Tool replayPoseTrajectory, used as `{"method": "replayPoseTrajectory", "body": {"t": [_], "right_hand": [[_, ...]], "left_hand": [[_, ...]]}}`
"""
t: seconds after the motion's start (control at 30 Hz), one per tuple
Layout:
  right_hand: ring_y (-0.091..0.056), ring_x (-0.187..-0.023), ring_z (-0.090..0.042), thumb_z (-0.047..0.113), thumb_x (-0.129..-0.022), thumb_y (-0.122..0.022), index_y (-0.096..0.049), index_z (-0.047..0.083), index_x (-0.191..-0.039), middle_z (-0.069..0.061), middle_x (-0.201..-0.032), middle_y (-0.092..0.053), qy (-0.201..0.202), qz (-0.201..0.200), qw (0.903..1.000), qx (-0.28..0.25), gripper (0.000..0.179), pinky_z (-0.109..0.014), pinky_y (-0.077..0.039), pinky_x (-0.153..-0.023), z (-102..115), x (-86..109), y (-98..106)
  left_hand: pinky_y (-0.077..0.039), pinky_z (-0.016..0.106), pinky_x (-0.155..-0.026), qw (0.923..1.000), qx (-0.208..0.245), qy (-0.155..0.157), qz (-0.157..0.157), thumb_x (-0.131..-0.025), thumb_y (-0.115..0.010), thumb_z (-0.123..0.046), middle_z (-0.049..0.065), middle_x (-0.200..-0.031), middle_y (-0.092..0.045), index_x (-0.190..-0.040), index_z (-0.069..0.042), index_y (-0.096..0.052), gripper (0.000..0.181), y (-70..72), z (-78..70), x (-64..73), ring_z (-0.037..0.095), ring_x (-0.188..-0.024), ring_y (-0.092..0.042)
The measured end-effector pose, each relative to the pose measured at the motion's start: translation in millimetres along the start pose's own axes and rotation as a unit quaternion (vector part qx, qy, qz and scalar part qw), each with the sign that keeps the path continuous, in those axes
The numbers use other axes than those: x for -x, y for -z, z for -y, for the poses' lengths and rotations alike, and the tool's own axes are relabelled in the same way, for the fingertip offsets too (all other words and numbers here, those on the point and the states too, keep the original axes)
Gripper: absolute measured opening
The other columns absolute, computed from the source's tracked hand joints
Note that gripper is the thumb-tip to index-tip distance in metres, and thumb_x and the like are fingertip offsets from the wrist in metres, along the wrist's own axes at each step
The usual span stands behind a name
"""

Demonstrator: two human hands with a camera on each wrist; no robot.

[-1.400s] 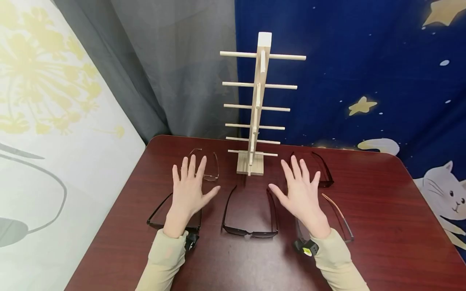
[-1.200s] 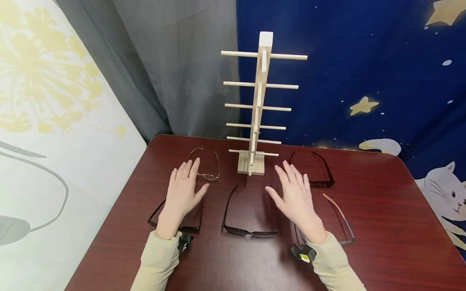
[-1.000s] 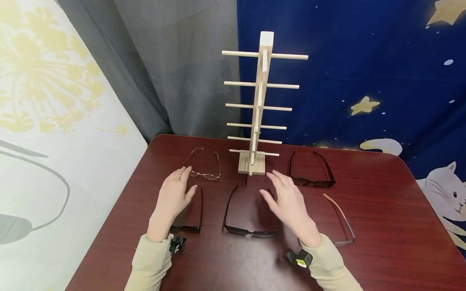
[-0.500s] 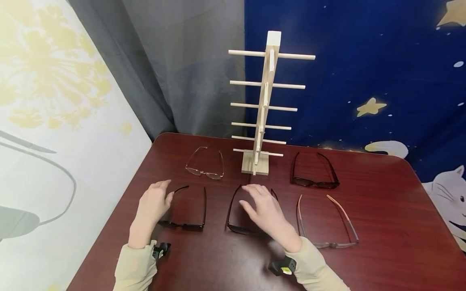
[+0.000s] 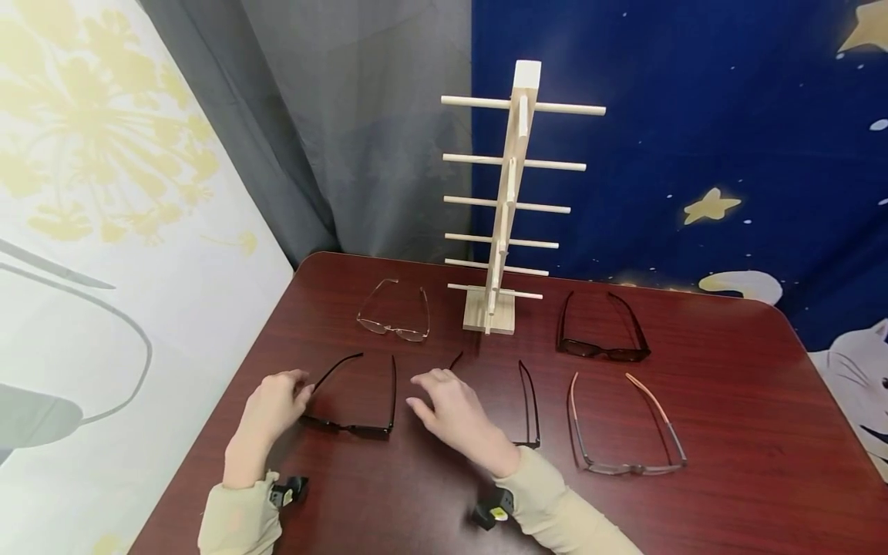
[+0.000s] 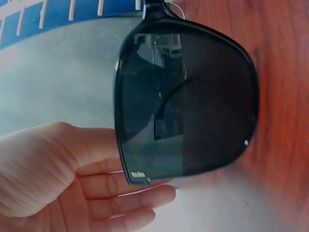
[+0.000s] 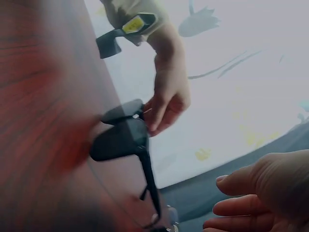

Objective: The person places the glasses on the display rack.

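In the head view, my left hand [image 5: 270, 408] is at the left end of the black sunglasses [image 5: 368, 432], fingers and thumb at the hinge and left temple arm, seeming to pinch it. The left wrist view shows a large dark lens [image 6: 193, 106] with the thumb partly behind it. My right hand [image 5: 454, 408] hovers over the middle sunglasses [image 5: 533, 408], fingers loosely bent and holding nothing. It hides most of their front. In the right wrist view, fingers of the right hand [image 7: 270, 193] stand apart from the left sunglasses [image 7: 120, 140].
A wooden rack [image 5: 509, 193] with several crossbars stands at the back of the dark red table [image 5: 749, 432]. Thin-framed glasses [image 5: 395, 331] lie left of its base. Dark brown sunglasses [image 5: 603, 351] and grey glasses with orange temple tips [image 5: 634, 467] lie to the right.
Both hands have moved left and down, the right from beside the rack's base to over the middle sunglasses. My left hand has come to the left sunglasses' hinge. The view has shifted slightly.
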State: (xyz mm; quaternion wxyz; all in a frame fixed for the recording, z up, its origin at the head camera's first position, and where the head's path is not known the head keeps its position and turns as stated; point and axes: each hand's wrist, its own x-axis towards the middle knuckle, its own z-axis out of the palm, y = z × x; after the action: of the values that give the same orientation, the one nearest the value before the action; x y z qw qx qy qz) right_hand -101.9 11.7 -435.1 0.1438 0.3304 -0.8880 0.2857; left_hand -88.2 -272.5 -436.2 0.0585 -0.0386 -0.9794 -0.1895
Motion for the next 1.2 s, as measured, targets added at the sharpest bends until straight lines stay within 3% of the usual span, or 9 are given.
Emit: {"method": "replayPoseTrajectory", "body": {"t": [0.17,0.37,0.53,0.7,0.97,1.2], "right_hand": [[-0.064,-0.088,-0.02,0.022,-0.084,-0.07,-0.068,0.005,-0.099,-0.005,-0.093,-0.067,-0.015,0.043,0.9987,0.023,0.022,-0.032,-0.054,-0.069,7.5,-5.6,-15.0],[-0.066,-0.078,-0.017,0.021,-0.084,-0.07,-0.067,0.007,-0.095,-0.004,-0.088,-0.067,-0.043,0.091,0.9942,0.037,0.018,-0.028,-0.053,-0.061,11.8,-10.5,-30.7],[-0.065,-0.072,-0.016,0.02,-0.082,-0.072,-0.065,0.008,-0.087,-0.003,-0.079,-0.066,-0.055,0.091,0.9936,0.036,0.014,-0.027,-0.052,-0.057,11.7,-11.8,-38.8],[-0.055,-0.054,-0.01,0.022,-0.084,-0.07,-0.063,0.011,-0.073,0.003,-0.061,-0.058,-0.082,0.099,0.9916,0.015,0.017,-0.022,-0.045,-0.048,12.0,-14.6,-41.3],[-0.035,-0.042,-0.006,0.019,-0.087,-0.064,-0.048,0.014,-0.051,0.009,-0.045,-0.034,-0.122,0.143,0.9815,-0.036,0.04,-0.018,-0.031,-0.041,13.8,-20.0,-43.4],[-0.031,-0.039,-0.003,0.014,-0.083,-0.063,-0.044,0.016,-0.046,0.012,-0.04,-0.03,-0.172,0.142,0.9714,-0.08,0.041,-0.016,-0.028,-0.04,16.1,-21.6,-44.9]], "left_hand": [[-0.047,0.036,-0.051,0.9995,0.03,0.001,0.006,-0.084,-0.065,-0.004,0.011,-0.074,-0.066,-0.091,0.006,-0.067,0.012,-2.7,7.7,1.7,0.018,-0.06,-0.058],[-0.043,0.029,-0.052,0.9981,0.061,-0.013,0.005,-0.082,-0.065,-0.001,0.0,-0.063,-0.059,-0.08,0.001,-0.067,0.003,-5.8,11.0,0.1,0.011,-0.056,-0.049],[-0.042,0.027,-0.052,0.9972,0.073,-0.011,0.006,-0.082,-0.065,0.001,-0.002,-0.062,-0.057,-0.079,0.001,-0.068,0.004,-6.5,12.3,1.2,0.01,-0.054,-0.046],[-0.039,0.023,-0.05,0.995,0.1,-0.002,-0.003,-0.082,-0.066,0.0,-0.001,-0.062,-0.059,-0.079,0.001,-0.069,0.004,-7.3,15.5,2.8,0.007,-0.051,-0.042],[-0.038,0.021,-0.046,0.9901,0.137,0.032,0.001,-0.084,-0.067,-0.005,0.004,-0.063,-0.063,-0.083,0.002,-0.071,0.008,-6.3,19.0,6.0,0.004,-0.049,-0.044],[-0.049,0.024,-0.044,0.9733,0.203,0.096,0.047,-0.088,-0.064,-0.007,0.009,-0.069,-0.067,-0.092,0.006,-0.07,0.015,-3.2,21.3,10.1,0.014,-0.047,-0.056]]}}
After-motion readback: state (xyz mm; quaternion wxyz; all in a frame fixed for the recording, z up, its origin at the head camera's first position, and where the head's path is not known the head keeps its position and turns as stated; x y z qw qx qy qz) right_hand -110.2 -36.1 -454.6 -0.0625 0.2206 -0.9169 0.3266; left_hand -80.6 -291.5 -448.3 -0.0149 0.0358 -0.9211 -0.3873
